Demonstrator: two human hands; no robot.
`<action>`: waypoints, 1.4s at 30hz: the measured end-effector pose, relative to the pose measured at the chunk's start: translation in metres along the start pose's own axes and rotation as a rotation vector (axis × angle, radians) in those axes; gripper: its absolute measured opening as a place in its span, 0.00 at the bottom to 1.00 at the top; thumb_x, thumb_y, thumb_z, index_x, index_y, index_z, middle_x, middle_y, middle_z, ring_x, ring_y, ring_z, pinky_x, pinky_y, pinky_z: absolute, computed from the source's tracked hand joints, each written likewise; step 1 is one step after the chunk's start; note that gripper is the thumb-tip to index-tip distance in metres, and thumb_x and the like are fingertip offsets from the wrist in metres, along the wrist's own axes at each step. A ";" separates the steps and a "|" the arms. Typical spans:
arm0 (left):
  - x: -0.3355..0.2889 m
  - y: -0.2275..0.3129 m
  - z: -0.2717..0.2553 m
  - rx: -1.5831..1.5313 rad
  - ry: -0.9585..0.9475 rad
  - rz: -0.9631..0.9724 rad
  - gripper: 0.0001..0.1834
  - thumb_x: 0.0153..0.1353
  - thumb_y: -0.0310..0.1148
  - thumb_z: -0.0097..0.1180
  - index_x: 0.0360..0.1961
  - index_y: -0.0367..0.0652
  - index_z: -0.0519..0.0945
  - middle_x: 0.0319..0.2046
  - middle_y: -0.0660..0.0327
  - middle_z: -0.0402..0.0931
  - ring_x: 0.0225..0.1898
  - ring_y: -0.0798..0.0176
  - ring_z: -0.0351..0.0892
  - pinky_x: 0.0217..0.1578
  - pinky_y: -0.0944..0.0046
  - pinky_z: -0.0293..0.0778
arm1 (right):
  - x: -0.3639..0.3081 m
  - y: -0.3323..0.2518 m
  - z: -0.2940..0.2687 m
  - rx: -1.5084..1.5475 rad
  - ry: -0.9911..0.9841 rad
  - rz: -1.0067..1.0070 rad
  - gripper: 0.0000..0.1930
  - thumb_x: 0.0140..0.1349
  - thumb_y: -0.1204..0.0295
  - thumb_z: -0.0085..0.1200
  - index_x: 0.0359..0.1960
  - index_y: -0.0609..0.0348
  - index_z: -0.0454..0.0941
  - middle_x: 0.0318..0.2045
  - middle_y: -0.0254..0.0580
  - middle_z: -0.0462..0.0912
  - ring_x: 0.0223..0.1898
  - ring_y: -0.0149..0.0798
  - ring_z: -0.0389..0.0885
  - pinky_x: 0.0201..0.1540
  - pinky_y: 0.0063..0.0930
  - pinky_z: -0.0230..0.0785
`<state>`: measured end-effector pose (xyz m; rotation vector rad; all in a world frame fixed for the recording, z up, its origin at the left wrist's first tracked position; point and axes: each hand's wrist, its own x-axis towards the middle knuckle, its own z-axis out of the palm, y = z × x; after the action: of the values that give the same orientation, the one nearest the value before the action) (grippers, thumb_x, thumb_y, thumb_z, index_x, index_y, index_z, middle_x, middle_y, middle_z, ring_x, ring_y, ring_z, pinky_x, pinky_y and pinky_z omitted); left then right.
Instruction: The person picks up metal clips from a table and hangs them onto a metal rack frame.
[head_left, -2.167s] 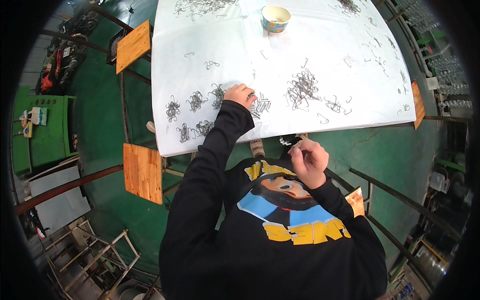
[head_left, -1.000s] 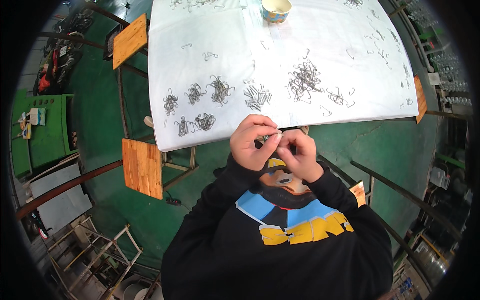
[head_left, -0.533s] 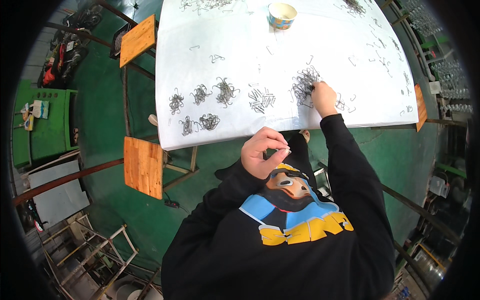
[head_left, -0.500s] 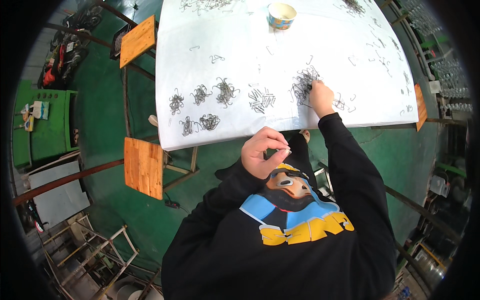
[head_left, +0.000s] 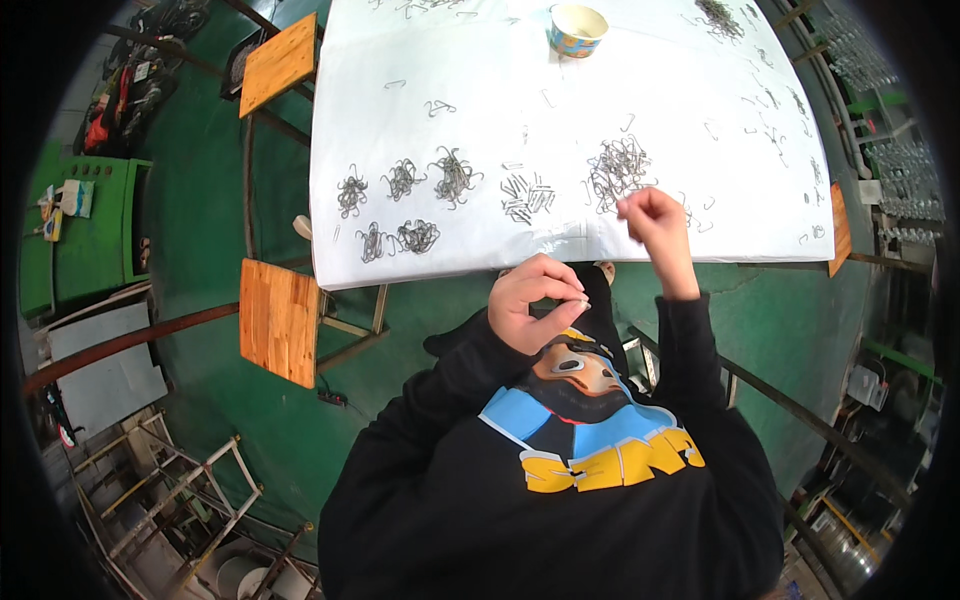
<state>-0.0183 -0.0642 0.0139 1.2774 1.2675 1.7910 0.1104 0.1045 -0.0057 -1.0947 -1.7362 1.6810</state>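
Grey hooks [head_left: 454,179] form five left-side piles [head_left: 418,237]; left hand [head_left: 517,305], right hand [head_left: 661,224] curl, contents unclear.

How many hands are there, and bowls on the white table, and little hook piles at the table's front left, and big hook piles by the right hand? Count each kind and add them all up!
Hands, left hand and right hand: 2
Bowl: 1
Little hook piles: 5
Big hook pile: 1
Total: 9
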 end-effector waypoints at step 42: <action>0.088 -0.184 -0.067 1.147 -0.082 -0.046 0.05 0.46 0.32 0.57 0.26 0.44 0.79 0.27 0.63 0.72 0.32 0.58 0.71 0.35 0.62 0.69 | -0.083 -0.048 0.063 -0.217 0.089 -0.735 0.09 0.38 0.85 0.59 0.17 0.62 0.70 0.12 0.37 0.69 0.12 0.34 0.65 0.15 0.22 0.55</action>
<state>-0.1236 0.0553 -0.1298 1.7967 2.3689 0.8719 0.0963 0.0044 0.0481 -0.4880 -1.9622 0.9939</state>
